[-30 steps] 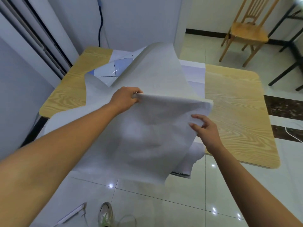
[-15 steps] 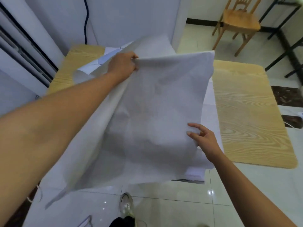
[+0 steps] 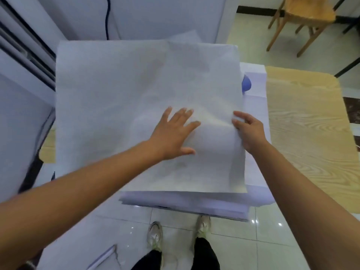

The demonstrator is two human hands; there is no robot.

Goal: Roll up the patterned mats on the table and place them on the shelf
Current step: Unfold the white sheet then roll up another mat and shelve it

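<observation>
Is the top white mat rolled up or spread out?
Spread out: the thin white mat covers the mat stack; the left hand presses it flat.

Both forearms are bare right up to the left hand and the right hand, with only skin at the wrists. Well below the hands, nearer the person, is a pair of pale grey-white laced sneakers, perhaps with greenish trim, though blur makes that uncertain. Just behind the sneakers, dark trousers, black or close to it, cover the legs.
</observation>
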